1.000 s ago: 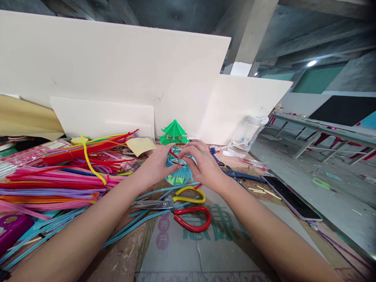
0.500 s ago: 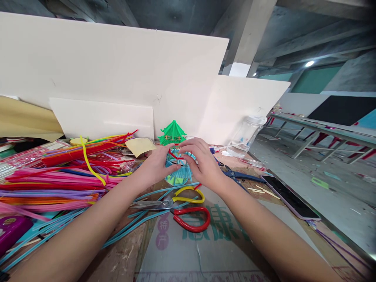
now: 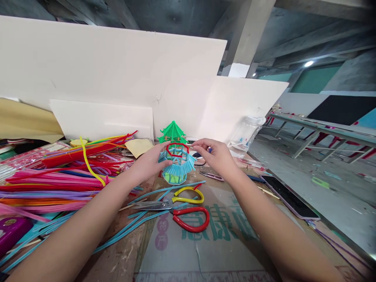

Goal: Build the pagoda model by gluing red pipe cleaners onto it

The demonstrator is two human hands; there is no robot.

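Note:
A small pipe-cleaner pagoda model point(image 3: 179, 166) stands upright before me, with flared light-blue roof strips and a pale green base. On its top lies a red pipe-cleaner ring point(image 3: 178, 156) with several corners. My left hand point(image 3: 149, 162) grips the model's left side, thumb low and forefinger near the ring. To the right, clear of the model, my right hand point(image 3: 216, 154) is raised with its fingers slightly curled and nothing visible in them. Behind the model is a green pointed roof point(image 3: 173, 132). Scissors point(image 3: 190, 220) with one yellow and one red handle lie in front.
Bundles of coloured pipe cleaners point(image 3: 55, 180) fill the left side. Loose blue strips point(image 3: 126, 231) run under the scissors. Tweezers point(image 3: 212, 176), a phone point(image 3: 289, 197) and a clear plastic jar point(image 3: 248, 131) are on the right. White boards point(image 3: 117, 70) stand behind.
My right hand has drawn back to the right, away from the model. The red ring and the blue roof now show more fully. My left hand has stayed at the left side.

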